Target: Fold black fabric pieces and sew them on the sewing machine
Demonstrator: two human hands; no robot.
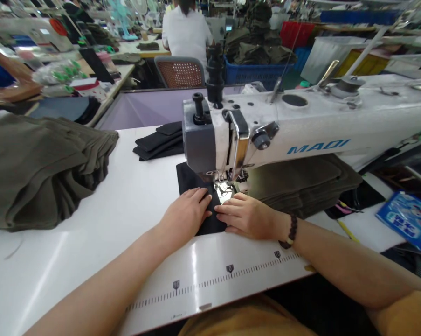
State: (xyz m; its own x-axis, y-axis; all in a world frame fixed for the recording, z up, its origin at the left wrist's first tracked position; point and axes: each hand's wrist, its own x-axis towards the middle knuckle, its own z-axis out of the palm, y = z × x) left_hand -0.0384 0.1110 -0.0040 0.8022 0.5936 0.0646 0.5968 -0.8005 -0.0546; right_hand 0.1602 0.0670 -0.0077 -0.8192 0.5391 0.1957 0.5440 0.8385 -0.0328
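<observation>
A piece of black fabric (189, 178) lies flat under the needle area of a white sewing machine (315, 123). My left hand (189, 210) rests on the fabric left of the presser foot (224, 186), its fingers stretched forward. My right hand (250, 215), with a dark beaded bracelet (292, 231) at the wrist, lies at the fabric's right edge, just in front of the metal needle plate. Its fingers reach left, extended over the cloth. Both palms face down. Behind the machine head sits a small stack of folded black pieces (161, 140).
Olive-brown fabric piles stand at left (38, 168) and under the machine arm (301, 182). A blue packet (408, 219) and scissors (348, 207) lie at right. A printed ruler (203, 283) runs along the table's front edge. Beyond, a person in white (185, 32) sits with back turned.
</observation>
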